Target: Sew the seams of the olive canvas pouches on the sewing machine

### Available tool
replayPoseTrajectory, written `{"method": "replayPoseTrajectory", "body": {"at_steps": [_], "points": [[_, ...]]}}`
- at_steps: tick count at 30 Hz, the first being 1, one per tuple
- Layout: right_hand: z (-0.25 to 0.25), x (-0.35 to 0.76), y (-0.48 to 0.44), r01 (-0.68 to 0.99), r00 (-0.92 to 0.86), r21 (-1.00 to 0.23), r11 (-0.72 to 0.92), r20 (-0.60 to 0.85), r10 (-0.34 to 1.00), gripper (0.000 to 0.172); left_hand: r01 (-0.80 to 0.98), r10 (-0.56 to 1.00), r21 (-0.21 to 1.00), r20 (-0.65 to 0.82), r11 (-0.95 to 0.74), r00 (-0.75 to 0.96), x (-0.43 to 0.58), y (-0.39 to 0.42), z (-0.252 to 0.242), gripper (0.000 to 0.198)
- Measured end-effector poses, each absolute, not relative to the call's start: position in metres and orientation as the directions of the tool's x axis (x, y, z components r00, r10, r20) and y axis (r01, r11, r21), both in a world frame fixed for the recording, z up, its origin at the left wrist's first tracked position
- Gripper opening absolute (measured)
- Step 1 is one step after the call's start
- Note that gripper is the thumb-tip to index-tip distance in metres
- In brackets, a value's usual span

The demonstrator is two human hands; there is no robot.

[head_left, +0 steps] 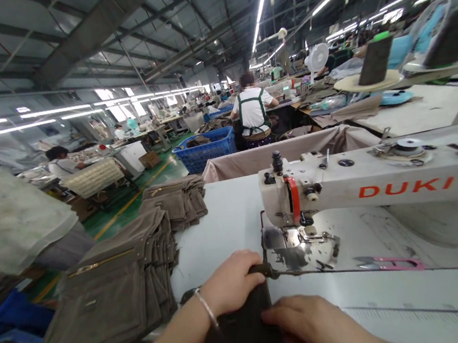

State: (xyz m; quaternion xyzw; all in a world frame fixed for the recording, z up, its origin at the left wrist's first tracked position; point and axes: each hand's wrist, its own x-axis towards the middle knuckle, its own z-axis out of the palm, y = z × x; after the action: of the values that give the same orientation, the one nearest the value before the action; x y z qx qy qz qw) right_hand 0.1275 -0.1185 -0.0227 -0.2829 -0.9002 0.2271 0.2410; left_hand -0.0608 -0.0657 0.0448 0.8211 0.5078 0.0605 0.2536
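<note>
Both hands (273, 307) pressing dark fabric piece (243, 334), beside sewing machine (384, 184)

Bright, even light falls from long ceiling tubes (260, 5) at twelve and one o'clock, which glare white. Shadows are soft. Edges bend outward; the pale cloth (9, 219) at nine o'clock is blurred.

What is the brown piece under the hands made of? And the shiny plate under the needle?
The brown piece looks like cloth: matte, no shine, flat under the left hand and right hand. The shiny plate looks like bare metal: it gleams and reflects, with dark worn patches.
</note>
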Motion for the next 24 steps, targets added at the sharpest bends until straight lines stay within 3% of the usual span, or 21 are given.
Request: {"method": "replayPoseTrajectory", "body": {"at_steps": [3, 7, 11, 13, 20, 24], "points": [[-0.042, 0.124, -0.086, 0.614, -0.651, -0.281, 0.738, 0.348, 0.674, 0.008, 0.872, 0.926, 0.342, -0.016, -0.349, 0.376, -0.041, -0.03, 0.006, 0.006], [-0.049, 0.137, -0.05, 0.634, -0.651, -0.187, 0.75, 0.396, 0.648, 0.013, 0.911, 0.939, 0.239, 0.164, -0.336, 0.303, -0.02, 0.005, -0.015, 0.023], [-0.056, 0.159, -0.037, 0.607, -0.685, -0.134, 0.784, 0.413, 0.6, 0.029, 0.879, 0.895, 0.193, 0.194, -0.435, 0.401, -0.006, 0.019, -0.026, 0.009], [-0.062, 0.168, -0.037, 0.611, -0.682, -0.121, 0.782, 0.42, 0.598, 0.033, 0.855, 0.87, 0.184, 0.201, -0.485, 0.45, -0.002, 0.018, -0.032, 0.012], [-0.068, 0.177, -0.041, 0.664, -0.633, -0.1, 0.741, 0.451, 0.629, 0.036, 0.719, 0.754, 0.23, 0.242, -0.656, 0.611, -0.011, -0.009, -0.034, 0.024], [-0.071, 0.18, -0.048, 0.589, -0.621, -0.082, 0.804, 0.59, 0.516, 0.034, 0.706, 0.719, 0.145, 0.212, -0.693, 0.662, -0.013, -0.025, -0.02, 0.021]]}}
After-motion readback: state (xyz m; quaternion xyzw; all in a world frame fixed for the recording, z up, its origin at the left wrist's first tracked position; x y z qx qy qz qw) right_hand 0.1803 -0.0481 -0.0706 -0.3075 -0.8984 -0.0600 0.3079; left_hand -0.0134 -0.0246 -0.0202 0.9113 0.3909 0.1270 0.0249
